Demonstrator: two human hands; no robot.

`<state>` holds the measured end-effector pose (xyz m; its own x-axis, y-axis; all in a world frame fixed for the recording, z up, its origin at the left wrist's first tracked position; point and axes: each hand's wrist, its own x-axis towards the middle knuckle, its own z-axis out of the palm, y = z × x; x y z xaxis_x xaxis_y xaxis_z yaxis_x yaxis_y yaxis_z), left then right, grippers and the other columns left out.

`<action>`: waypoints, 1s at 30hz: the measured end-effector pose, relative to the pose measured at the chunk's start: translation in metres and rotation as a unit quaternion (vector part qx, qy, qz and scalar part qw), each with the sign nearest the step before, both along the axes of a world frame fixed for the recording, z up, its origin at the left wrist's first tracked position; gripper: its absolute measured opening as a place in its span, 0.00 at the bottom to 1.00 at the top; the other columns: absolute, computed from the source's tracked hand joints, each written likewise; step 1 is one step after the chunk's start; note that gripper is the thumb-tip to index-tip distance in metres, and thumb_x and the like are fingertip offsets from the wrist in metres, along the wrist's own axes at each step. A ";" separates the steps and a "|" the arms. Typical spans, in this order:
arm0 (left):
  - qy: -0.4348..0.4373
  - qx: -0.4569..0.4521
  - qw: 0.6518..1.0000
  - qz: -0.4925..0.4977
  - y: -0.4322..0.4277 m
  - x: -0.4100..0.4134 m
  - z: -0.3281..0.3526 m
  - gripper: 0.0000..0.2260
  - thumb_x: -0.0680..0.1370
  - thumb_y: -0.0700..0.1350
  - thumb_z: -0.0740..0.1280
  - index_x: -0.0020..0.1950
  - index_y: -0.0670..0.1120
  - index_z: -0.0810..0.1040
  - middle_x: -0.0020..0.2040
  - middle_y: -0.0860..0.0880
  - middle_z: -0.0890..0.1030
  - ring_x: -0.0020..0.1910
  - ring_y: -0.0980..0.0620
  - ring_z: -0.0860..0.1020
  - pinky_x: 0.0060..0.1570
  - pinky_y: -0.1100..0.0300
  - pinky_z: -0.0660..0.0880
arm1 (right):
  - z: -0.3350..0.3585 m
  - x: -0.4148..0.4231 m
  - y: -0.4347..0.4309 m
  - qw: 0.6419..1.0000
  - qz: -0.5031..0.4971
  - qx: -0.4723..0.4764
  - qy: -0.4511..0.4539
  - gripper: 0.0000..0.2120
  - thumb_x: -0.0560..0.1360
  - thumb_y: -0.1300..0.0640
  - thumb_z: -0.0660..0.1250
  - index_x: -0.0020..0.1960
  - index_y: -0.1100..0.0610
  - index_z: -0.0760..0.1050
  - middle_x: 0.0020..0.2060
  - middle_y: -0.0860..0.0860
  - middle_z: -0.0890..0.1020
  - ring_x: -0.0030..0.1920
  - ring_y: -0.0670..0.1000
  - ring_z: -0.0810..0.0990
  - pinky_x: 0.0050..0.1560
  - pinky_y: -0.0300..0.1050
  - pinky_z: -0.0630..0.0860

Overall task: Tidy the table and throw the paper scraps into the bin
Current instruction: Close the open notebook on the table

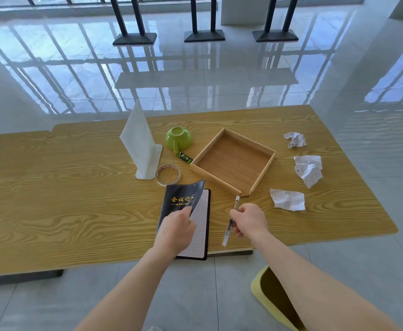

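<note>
Three crumpled paper scraps lie on the right of the wooden table (76, 199): one far (295, 139), one in the middle (309, 169), one near (287, 199). A yellow bin (265, 292) stands on the floor below the table's front edge, partly hidden by my right arm. My left hand (176, 229) grips the black cover of a notebook (186, 199), which is bent up over the lined pages. My right hand (249, 219) holds a clear pen (230, 220) just in front of the wooden tray (219, 181).
A green cup (179, 138) lies upside down behind the tray, with a small green tube (185, 157) beside it. A tape roll (168, 174) and a white sign stand (142, 146) sit left of the tray. Black stand bases are on the floor far back.
</note>
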<state>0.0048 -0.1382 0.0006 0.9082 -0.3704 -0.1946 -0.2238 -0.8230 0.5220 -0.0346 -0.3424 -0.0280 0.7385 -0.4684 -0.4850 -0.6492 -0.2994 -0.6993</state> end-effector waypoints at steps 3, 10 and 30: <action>0.012 -0.093 0.995 0.035 0.022 0.002 0.014 0.07 0.75 0.37 0.60 0.47 0.47 0.75 0.35 0.47 0.79 0.34 0.45 0.75 0.32 0.54 0.70 | 0.005 0.007 0.013 0.999 0.014 0.039 -0.024 0.06 0.75 0.57 0.66 0.42 0.58 0.80 0.33 0.53 0.85 0.31 0.52 0.85 0.31 0.49 0.84; 0.048 -0.236 0.963 0.121 0.079 0.009 0.031 0.15 0.76 0.35 0.61 0.51 0.53 0.80 0.35 0.48 0.79 0.31 0.57 0.69 0.30 0.65 0.65 | 0.008 0.031 0.062 0.990 0.066 0.121 -0.012 0.05 0.78 0.59 0.67 0.46 0.58 0.80 0.36 0.56 0.86 0.32 0.52 0.85 0.33 0.47 0.84; 0.073 -0.318 0.927 0.185 0.109 0.003 0.032 0.19 0.74 0.36 0.61 0.56 0.57 0.80 0.45 0.57 0.84 0.40 0.60 0.79 0.37 0.69 0.74 | -0.021 0.077 0.144 0.981 0.087 0.175 -0.006 0.12 0.77 0.70 0.63 0.58 0.61 0.79 0.43 0.59 0.85 0.41 0.57 0.87 0.42 0.51 0.85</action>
